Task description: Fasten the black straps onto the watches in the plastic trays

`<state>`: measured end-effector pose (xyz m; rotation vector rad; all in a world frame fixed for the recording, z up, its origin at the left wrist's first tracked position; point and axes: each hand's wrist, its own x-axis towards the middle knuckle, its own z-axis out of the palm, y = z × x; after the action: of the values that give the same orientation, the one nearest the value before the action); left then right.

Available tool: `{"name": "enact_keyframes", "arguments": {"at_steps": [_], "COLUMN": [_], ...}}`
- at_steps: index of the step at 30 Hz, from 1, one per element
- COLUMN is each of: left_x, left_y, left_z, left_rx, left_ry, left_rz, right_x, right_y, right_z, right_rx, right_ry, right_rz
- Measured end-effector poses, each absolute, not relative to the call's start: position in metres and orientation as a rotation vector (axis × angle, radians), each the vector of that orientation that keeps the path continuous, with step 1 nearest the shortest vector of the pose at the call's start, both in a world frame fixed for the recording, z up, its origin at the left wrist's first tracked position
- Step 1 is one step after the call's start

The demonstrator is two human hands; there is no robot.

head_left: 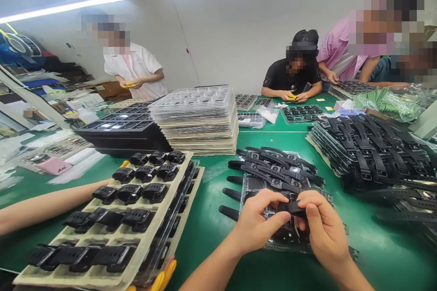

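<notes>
My left hand (257,218) and my right hand (322,223) are close together over the green table, each with thumb and fingers closed on a black smartwatch (293,208). Its strap is bent into a curve between my fingertips, and my fingers hide part of the watch. Below them lies a clear plastic tray (244,191), partly covered by my hands. Several black smartwatches (276,168) with straps laid out flat rest across that tray, their round sensor backs facing up. Strap ends stick out past the tray's left side.
Left of me, another person's arm (58,202) reaches around stacked trays of looped watches (126,191); yellow-covered fingertips (165,275) show below. Beyond stand a tall tray stack (198,122) and black trays (123,134). More watches (368,145) are piled at right. Several co-workers work across the table.
</notes>
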<state>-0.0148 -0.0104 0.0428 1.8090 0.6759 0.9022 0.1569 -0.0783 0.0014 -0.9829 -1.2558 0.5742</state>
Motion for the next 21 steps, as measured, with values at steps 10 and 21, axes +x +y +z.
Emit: {"name": "enact_keyframes", "arguments": {"at_steps": [10,21], "left_x": [-0.009,-0.004], "left_y": [-0.012,-0.009], "left_z": [0.038,0.034], "left_rx": [1.477,1.241], "left_ry": [0.677,0.665], "left_rz": [0.911,1.005], "right_x": [0.164,0.167], "right_y": [-0.078,-0.081], "right_z": [0.008,0.025], "right_rx": [-1.12,-1.039], "right_ry": [-1.333,-1.425], "right_rz": [0.527,0.62]}}
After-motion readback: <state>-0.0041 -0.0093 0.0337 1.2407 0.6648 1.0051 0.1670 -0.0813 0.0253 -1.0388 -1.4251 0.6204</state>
